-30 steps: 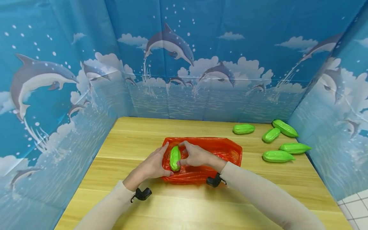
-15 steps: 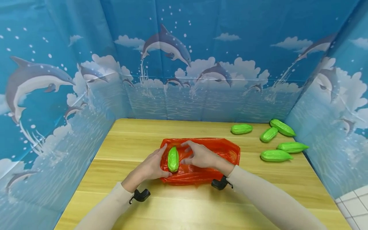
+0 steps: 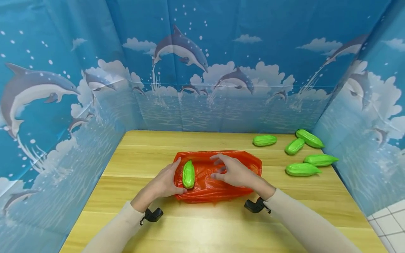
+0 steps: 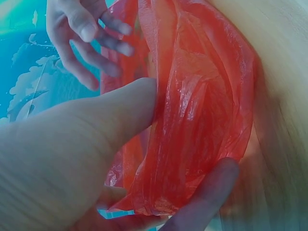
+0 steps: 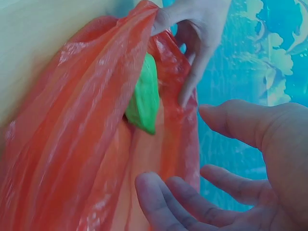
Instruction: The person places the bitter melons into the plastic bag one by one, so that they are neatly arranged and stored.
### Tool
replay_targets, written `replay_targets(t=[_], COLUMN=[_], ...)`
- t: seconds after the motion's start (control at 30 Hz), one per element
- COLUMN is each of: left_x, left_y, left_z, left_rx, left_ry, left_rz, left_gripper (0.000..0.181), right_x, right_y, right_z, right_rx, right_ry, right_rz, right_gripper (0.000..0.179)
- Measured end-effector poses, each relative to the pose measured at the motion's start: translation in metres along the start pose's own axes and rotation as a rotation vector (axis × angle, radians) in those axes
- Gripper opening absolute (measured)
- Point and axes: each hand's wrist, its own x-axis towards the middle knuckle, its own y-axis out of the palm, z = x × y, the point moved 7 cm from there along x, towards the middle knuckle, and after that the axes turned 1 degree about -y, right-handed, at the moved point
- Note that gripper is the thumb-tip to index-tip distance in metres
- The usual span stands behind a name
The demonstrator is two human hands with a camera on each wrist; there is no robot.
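Observation:
A red plastic bag (image 3: 218, 195) lies with its mouth spread open on the wooden table. Inside its left end is a glossy bright green, ridged vegetable (image 3: 188, 174), tapered like a bitter melon; the right wrist view shows it (image 5: 145, 96) between the red walls. My left hand (image 3: 164, 181) grips the bag's left end, thumb at the near rim and fingers along the far side. In the left wrist view the thumb (image 4: 130, 103) presses at the plastic edge. Over the middle of the bag's mouth, my right hand (image 3: 235, 172) holds nothing, its fingers spread and loosely bent.
Several more green vegetables lie at the table's back right, one (image 3: 264, 140) apart from the others (image 3: 302, 169). A blue dolphin-print curtain (image 3: 196, 105) surrounds the wooden table (image 3: 145, 144) at the back and both sides. White tiles (image 3: 390, 221) show at lower right.
My right hand has let go of the green vegetable and moved right, away from it. The vegetable stays in the bag's left end. My left hand keeps its hold on the bag.

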Motion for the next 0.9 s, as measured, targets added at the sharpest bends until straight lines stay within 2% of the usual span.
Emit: replay_targets(t=[0.13, 0.23, 0.4, 0.5, 0.73, 0.9], left_x=[-0.001, 0.0, -0.002, -0.003, -0.004, -0.005], left_y=[0.0, 0.001, 0.004, 0.006, 0.002, 0.001], left_z=[0.002, 0.004, 0.009, 0.011, 0.01, 0.007], left_rx=[0.002, 0.003, -0.005, -0.017, -0.021, -0.027], left_ry=[0.005, 0.003, 0.003, 0.001, 0.011, 0.021], left_rz=[-0.004, -0.005, -0.008, -0.005, -0.016, -0.014], left_gripper=[0.132, 0.131, 0.13, 0.13, 0.13, 0.131], right_x=[-0.014, -0.025, -0.044, -0.056, -0.081, -0.101], right_y=[-0.015, -0.028, -0.043, -0.053, -0.08, -0.1], right_z=[-0.009, -0.015, -0.023, -0.033, -0.06, -0.087], right_rx=[-0.002, 0.0, -0.051, -0.09, -0.132, -0.215], right_ry=[0.003, -0.029, -0.136, -0.157, -0.157, -0.092], right_rz=[-0.063, -0.135, -0.297, -0.4, -0.599, -0.69], right_gripper=[0.067, 0.062, 0.051, 0.045, 0.039, 0.038])
